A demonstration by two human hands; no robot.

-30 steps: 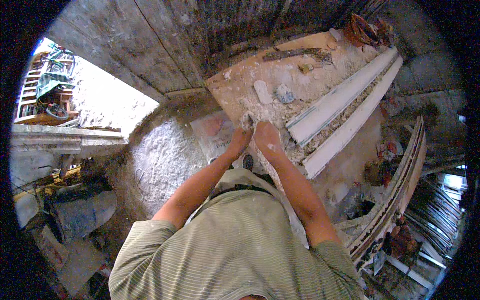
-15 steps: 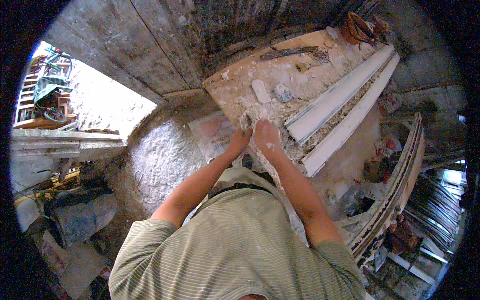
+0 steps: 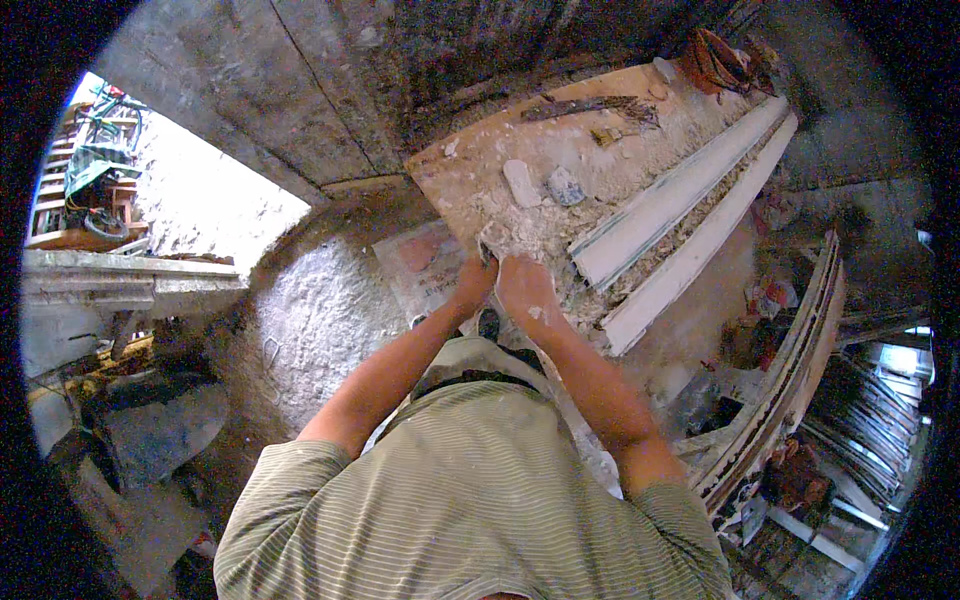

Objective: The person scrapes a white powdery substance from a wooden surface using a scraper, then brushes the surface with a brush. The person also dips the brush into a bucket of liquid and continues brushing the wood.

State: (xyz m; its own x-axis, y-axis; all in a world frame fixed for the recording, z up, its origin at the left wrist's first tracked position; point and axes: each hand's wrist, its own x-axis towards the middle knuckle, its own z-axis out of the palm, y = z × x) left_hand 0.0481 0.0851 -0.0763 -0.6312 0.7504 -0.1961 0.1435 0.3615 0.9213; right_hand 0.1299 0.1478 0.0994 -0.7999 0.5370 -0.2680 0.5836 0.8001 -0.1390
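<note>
Fingers of the left hand (image 3: 474, 281) and the right hand (image 3: 525, 284) point away from the body toward the near edge of the bench (image 3: 462, 190). Both sets appear curled; their exact opening, and whether either has hold of anything, cannot be told at this scale. The hands are close together, the left one slightly lower in the view. A small whitish object (image 3: 487, 237) is located at the left hand's fingertips, at the near left part of the bench; contact is unclear.

Beyond it, a pale oblong block with rounded ends (image 3: 521, 184) lies left of a grey-white lump (image 3: 565, 186). Farther back are a bundle of thin dark sticks (image 3: 585, 108) and, near its right end, a yellowish piece (image 3: 606, 135). Two long white strips (image 3: 680, 195) extend side by side from near the right hand toward the far right, with crumbly material between them. A reddish-brown basket-like container (image 3: 714, 62) is positioned at the far right corner. Left of the hands, a printed sheet (image 3: 400, 268) lies beside a mound of white powder (image 3: 315, 325).
</note>
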